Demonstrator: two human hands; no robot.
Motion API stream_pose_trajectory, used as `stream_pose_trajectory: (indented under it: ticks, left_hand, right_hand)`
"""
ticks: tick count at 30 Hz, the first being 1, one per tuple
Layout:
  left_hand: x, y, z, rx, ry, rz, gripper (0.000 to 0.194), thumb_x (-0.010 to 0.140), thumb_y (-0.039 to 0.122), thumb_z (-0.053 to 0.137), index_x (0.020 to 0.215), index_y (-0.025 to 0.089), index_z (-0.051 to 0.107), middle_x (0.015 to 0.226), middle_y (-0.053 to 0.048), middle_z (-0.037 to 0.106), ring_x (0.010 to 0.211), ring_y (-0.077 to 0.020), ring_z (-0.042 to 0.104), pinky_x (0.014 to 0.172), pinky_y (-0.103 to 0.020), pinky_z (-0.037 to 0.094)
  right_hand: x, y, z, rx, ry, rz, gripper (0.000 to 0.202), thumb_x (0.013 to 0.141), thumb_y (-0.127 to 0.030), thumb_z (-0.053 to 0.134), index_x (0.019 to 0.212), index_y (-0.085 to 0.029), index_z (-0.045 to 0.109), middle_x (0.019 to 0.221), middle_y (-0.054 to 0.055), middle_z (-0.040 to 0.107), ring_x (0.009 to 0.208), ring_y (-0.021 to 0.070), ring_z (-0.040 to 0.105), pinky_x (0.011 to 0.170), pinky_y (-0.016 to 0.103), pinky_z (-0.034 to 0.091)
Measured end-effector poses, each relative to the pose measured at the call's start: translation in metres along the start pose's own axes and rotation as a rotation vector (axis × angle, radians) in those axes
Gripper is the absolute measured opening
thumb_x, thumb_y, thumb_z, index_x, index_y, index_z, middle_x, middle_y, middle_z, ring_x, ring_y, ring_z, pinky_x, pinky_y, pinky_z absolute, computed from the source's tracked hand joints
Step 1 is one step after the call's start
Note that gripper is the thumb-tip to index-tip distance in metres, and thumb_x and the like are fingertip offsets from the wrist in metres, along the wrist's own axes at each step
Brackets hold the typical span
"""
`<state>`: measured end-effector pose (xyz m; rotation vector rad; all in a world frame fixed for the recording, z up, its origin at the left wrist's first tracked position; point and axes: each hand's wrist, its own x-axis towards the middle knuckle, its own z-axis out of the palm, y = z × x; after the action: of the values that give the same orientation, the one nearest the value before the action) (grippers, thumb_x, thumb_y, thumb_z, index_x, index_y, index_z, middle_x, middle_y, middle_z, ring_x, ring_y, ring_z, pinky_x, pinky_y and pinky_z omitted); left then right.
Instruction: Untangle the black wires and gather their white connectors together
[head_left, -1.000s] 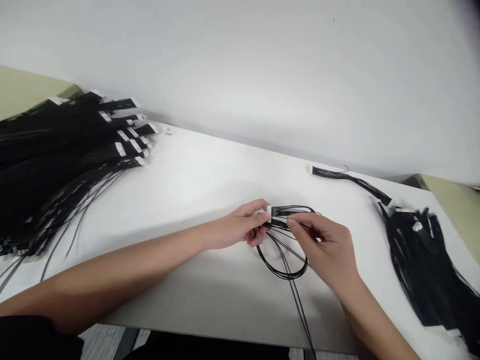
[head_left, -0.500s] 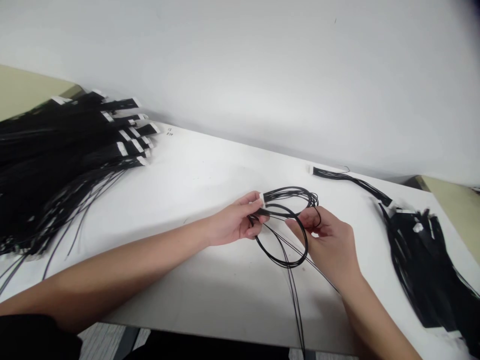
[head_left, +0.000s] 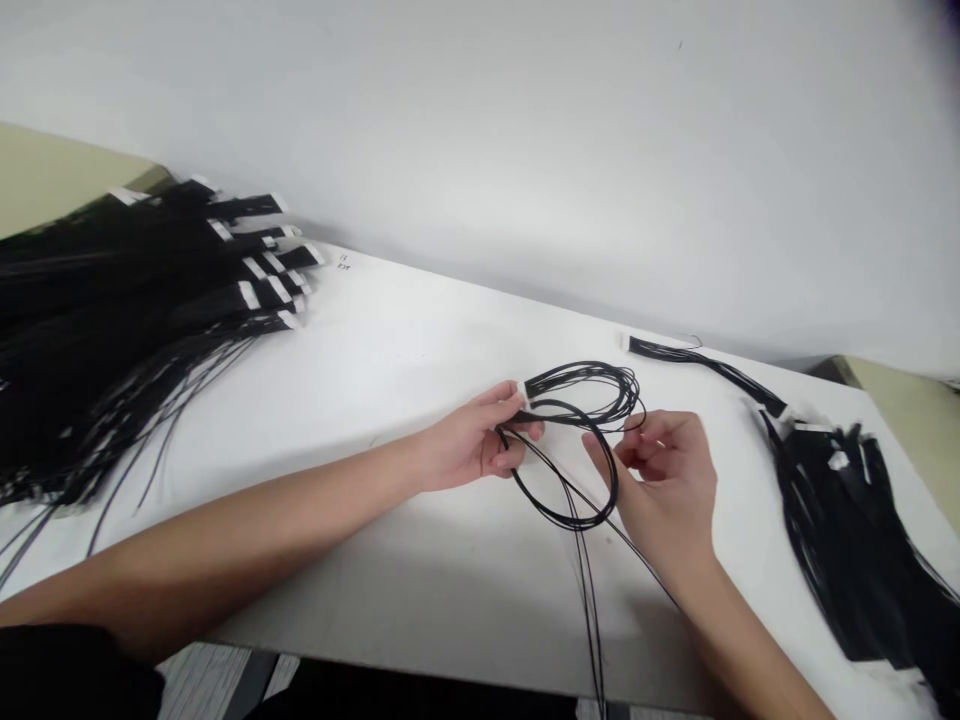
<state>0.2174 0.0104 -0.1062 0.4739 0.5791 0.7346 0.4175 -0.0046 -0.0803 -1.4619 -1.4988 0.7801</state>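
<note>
One hand [head_left: 474, 437], the left, pinches a connector [head_left: 523, 395].

Black wire harness [head_left: 551, 379], looped between the hands [head_left: 480, 440] [head_left: 667, 490], white connector [head_left: 523, 391] at left, thin strands [head_left: 588, 580] trailing down

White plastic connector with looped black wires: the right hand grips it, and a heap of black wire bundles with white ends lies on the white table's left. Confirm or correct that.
Wrong hand: the head view shows the left hand gripping the white plastic connector with looped black wires. The heap of black wire bundles does lie on the left of the white table.
</note>
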Motion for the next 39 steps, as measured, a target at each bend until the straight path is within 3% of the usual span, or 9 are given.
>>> stream_pose_trajectory:
  ticks: [3,6,13,21,24,27,30,39]
  left_hand:
    - [0.000,0.000,0.000,-0.007,0.004,0.023,0.020,0.094,0.038,0.045,0.088,0.022,0.036,0.083,0.004,0.055,0.043,-0.0025,0.041,0.047,-0.022,0.025]
    - [0.000,0.000,0.000,-0.009,0.006,0.041,0.020,0.095,0.037,0.045,0.087,0.021,0.036,0.083,0.004,0.056,0.042,-0.0023,0.041,0.047,-0.021,0.024]
    - [0.000,-0.002,-0.001,0.010,-0.036,0.062,0.021,0.095,0.037,0.044,0.085,0.021,0.034,0.084,0.003,0.058,0.042,-0.0033,0.043,0.045,-0.021,0.025]
    - [-0.001,-0.001,0.001,0.058,-0.073,0.062,0.023,0.093,0.038,0.048,0.085,0.021,0.035,0.081,0.002,0.059,0.042,-0.0038,0.043,0.043,-0.019,0.026]
    - [-0.001,-0.001,0.001,0.093,-0.093,0.072,0.019,0.094,0.037,0.045,0.088,0.020,0.038,0.084,0.002,0.059,0.041,-0.0036,0.043,0.043,-0.020,0.026]
    - [-0.002,-0.001,0.001,0.116,-0.123,0.066,0.017,0.096,0.036,0.041,0.090,0.020,0.038,0.085,0.001,0.059,0.041,-0.0039,0.044,0.044,-0.021,0.027]
    - [-0.003,-0.001,0.000,0.130,-0.161,0.053,0.017,0.096,0.036,0.041,0.091,0.020,0.039,0.086,-0.001,0.061,0.041,-0.0036,0.042,0.043,-0.021,0.026]
    - [-0.005,0.000,-0.003,0.114,-0.255,0.029,0.018,0.094,0.037,0.044,0.090,0.019,0.041,0.084,-0.003,0.063,0.038,-0.0037,0.041,0.037,-0.018,0.023]
  right_hand:
    - [0.002,0.006,-0.002,-0.140,-0.195,-0.051,0.025,0.079,-0.032,0.067,0.069,-0.020,0.048,0.063,-0.003,0.048,0.053,0.0089,0.043,0.048,0.023,0.038]
    - [0.003,0.011,0.000,-0.197,-0.385,-0.055,0.014,0.083,-0.032,0.063,0.080,-0.019,0.061,0.071,0.001,0.059,0.057,0.0110,0.050,0.054,0.025,0.043]
    - [0.002,0.010,0.003,-0.107,-0.583,0.007,0.017,0.086,-0.034,0.059,0.093,-0.019,0.065,0.087,0.004,0.066,0.067,0.0129,0.058,0.062,0.026,0.048]
    - [-0.001,0.006,0.006,-0.026,-0.644,-0.033,0.032,0.077,-0.028,0.070,0.109,-0.024,0.063,0.091,0.001,0.066,0.071,0.0128,0.057,0.065,0.025,0.048]
    - [-0.002,0.002,0.005,0.020,-0.647,-0.016,0.027,0.080,-0.028,0.068,0.105,-0.023,0.063,0.083,0.000,0.062,0.069,0.0126,0.053,0.063,0.024,0.046]
    - [-0.002,-0.004,0.005,0.045,-0.657,0.040,0.016,0.087,-0.032,0.059,0.097,-0.020,0.062,0.083,0.002,0.060,0.073,0.0140,0.053,0.064,0.026,0.044]
    - [-0.002,-0.010,0.007,0.094,-0.671,0.096,0.019,0.091,-0.036,0.052,0.091,-0.020,0.060,0.084,0.003,0.060,0.078,0.0157,0.054,0.067,0.027,0.044]
    - [0.000,-0.007,0.011,0.258,-0.701,0.355,0.027,0.083,-0.044,0.060,0.076,-0.018,0.057,0.064,-0.002,0.046,0.055,0.0105,0.041,0.051,0.024,0.039]
